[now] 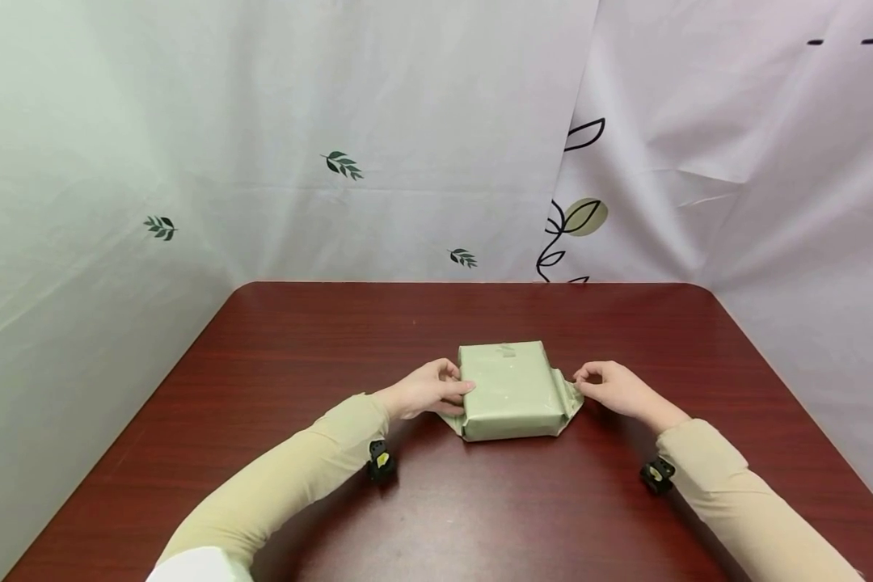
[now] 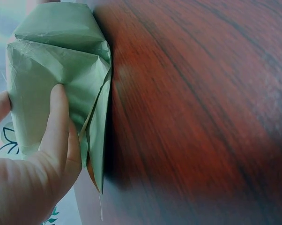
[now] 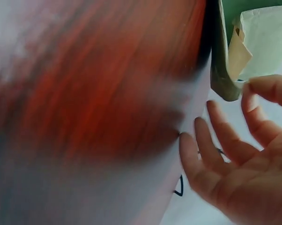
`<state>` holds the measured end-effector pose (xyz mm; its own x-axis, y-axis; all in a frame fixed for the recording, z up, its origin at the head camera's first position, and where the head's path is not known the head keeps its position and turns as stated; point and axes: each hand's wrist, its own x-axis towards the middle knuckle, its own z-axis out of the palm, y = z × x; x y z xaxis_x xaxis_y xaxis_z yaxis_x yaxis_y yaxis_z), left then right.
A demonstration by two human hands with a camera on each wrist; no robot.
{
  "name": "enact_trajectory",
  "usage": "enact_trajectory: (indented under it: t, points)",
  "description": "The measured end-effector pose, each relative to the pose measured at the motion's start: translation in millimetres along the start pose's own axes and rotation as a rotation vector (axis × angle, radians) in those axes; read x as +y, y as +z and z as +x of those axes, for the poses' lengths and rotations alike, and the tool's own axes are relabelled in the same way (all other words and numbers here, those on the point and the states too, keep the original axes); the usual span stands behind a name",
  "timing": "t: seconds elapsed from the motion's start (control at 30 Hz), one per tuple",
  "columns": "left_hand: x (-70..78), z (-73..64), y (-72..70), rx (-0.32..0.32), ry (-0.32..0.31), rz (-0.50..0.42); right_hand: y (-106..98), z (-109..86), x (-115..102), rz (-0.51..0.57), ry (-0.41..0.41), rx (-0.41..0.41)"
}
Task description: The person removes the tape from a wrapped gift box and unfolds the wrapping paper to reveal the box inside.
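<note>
A flat box wrapped in pale green paper point(image 1: 511, 392) lies on the table, with a strip of tape near the far edge of its top. My left hand point(image 1: 428, 390) is at the box's left end. In the left wrist view, a straight finger point(image 2: 59, 117) presses into the folded paper of that end, and a loose flap point(image 2: 99, 140) sticks out below it. At the right end, my right hand point(image 1: 618, 390) pinches the tip of the paper flap point(image 1: 569, 394) between thumb and forefinger. Its other fingers are spread apart in the right wrist view.
The dark red wooden table point(image 1: 524, 509) has rounded far corners. White cloth walls point(image 1: 407, 105) with leaf prints stand behind it and along both sides. Black wrist devices sit under both sleeves.
</note>
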<state>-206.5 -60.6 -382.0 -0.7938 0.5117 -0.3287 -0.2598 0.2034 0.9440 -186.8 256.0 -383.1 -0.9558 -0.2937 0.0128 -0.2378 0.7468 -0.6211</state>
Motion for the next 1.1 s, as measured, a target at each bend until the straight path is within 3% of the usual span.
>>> enact_trajectory:
  t: [0.17, 0.43, 0.73, 0.9, 1.1]
  points:
    - [-0.8, -0.1, -0.7, -0.006, 0.007, 0.003, -3.5, -2.2, 1.3, -0.037, 0.045, -0.008]
    - [0.0, 0.3, -0.4, 0.003, -0.002, -0.002, -12.1, -6.7, 3.8, -0.193, 0.137, -0.036]
    - [1.0, -0.9, 1.5, 0.001, 0.007, -0.027, -18.1, -7.9, 6.1, -0.206, 0.232, -0.105]
    - [1.6, -2.2, 1.7, 0.002, 0.008, -0.020, -23.7, -4.3, -0.4, -0.192, 0.157, -0.005]
    - [4.6, -3.8, 0.0, -0.006, 0.001, 0.031, -19.2, -0.5, -15.4, -0.059, -0.007, 0.168]
